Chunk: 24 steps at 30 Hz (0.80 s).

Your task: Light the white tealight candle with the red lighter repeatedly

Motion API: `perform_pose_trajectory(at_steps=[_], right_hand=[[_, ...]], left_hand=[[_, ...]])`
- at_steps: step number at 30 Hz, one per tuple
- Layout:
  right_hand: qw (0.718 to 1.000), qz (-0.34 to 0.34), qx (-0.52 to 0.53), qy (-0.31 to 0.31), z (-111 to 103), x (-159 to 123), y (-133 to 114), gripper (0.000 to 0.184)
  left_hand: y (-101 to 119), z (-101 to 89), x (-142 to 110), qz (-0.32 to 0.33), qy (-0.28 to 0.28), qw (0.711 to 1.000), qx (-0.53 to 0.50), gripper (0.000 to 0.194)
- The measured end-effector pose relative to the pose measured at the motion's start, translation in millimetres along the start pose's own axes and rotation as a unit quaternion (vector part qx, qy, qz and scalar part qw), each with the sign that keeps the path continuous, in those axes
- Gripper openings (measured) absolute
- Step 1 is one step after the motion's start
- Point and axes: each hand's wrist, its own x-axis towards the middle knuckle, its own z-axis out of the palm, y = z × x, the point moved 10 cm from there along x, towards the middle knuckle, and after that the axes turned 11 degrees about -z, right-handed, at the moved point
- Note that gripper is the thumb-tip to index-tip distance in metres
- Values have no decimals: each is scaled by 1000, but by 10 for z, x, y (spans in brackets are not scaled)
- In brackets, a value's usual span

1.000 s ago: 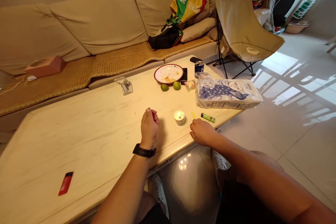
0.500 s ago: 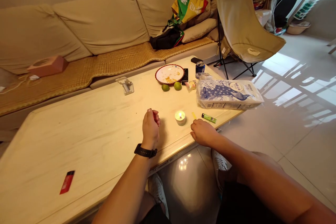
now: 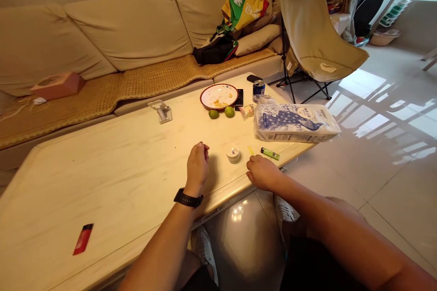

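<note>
My left hand (image 3: 198, 166), with a black watch on the wrist, is curled closed over the table, left of a small white tealight candle (image 3: 233, 154). A small dark tip shows at the top of its fingers, but what it holds is hidden. The candle has no bright yellow glow now. On the candle's other side, my right hand (image 3: 262, 172) rests at the table's near edge with its fingers curled in. A thin yellow strip (image 3: 251, 150) lies just beyond these fingers; whether they touch it I cannot tell. A green lighter (image 3: 270, 153) lies close by.
A red lighter (image 3: 83, 239) lies at the table's left. Further back are a plate (image 3: 208, 99) with scraps, two green limes (image 3: 229, 111), a can (image 3: 258, 87) and a large tissue pack (image 3: 295, 122). A white stand (image 3: 161, 112) is near the far edge.
The candle's bright flame and yellow glow have faded, and its wax looks whiter. My left hand has turned slightly beside it. My right hand stays in place; the view has shifted a little.
</note>
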Motion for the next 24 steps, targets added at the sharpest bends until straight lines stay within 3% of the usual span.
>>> perform_pose_trajectory(at_steps=[5, 24], right_hand=[[1000, -2, -2, 6, -8, -3, 1, 31], [1000, -3, -6, -1, 4, 1, -2, 30]], left_hand=[[95, 111, -90, 54, -33, 996, 70, 37], [191, 123, -156, 76, -27, 993, 92, 35]])
